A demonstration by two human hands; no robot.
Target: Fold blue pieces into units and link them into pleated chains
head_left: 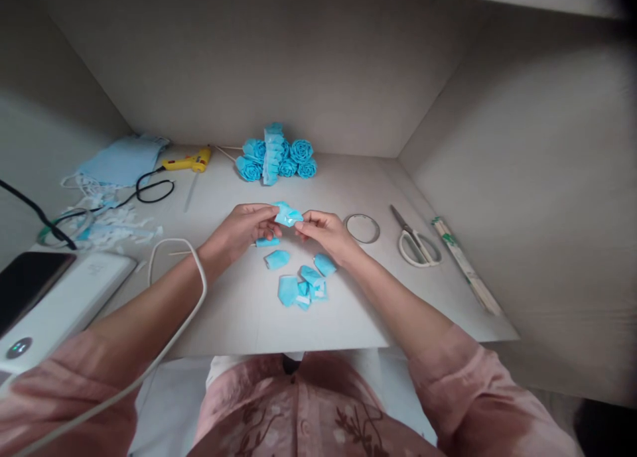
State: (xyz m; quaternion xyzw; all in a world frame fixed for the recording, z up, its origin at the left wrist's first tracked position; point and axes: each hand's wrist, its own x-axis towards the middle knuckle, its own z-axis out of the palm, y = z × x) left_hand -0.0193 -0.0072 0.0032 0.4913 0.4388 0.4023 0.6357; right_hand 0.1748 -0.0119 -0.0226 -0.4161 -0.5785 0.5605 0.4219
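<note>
Right between the two hands is a small blue piece (287, 215), up over the worktop (239, 318). The left hand (249, 222) pinches its left edge, and the right hand (326, 233) pinches its right edge, thumbs and fingers close together. The blue piece is a bit crumpled and has a shiny spot on it.

Just under the left hand's fingers lies a little blue bit (267, 242). A blue petal (277, 259) lies below that, nearer the person. Another petal (325, 264) is just beside the right wrist. Below them is a small messy pile of blue pieces (288, 290).

To the right of the right hand there is a thin ring (363, 242), then open scissors (414, 235) with white handles, then a long bundle of sticks (465, 264).

Past the hands, near the back wall, blue paper-like roses (301, 151) sit in a bunch, with a frilly blue strip (271, 155) across them. Left of these is a yellow glue gun (194, 160) with a black cord. Further left are blue face masks (119, 162), and white scraps (122, 228) lie in front of them.
</note>
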